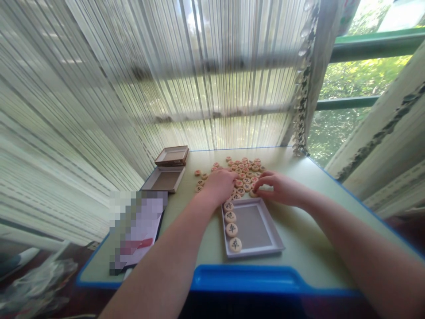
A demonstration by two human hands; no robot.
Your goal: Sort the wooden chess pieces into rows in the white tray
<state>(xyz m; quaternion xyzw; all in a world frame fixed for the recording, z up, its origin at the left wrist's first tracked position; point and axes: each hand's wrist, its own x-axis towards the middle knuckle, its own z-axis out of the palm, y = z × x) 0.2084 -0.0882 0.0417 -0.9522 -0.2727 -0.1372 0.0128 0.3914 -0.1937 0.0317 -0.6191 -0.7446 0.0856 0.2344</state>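
Pieces (246, 180) lie heaped at the tray's (277, 241) 12 o'clock, four more along its 9 o'clock wall. At the heap's 4 o'clock, the right hand (280, 187) pinches one; at 8, the left hand's (219, 184) grip is hidden.

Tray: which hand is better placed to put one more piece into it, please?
Likely the right hand: its fingers are at a piece by the far edge of the tray, near the bare right part. The left hand is farther left, nearer the column of four pieces.
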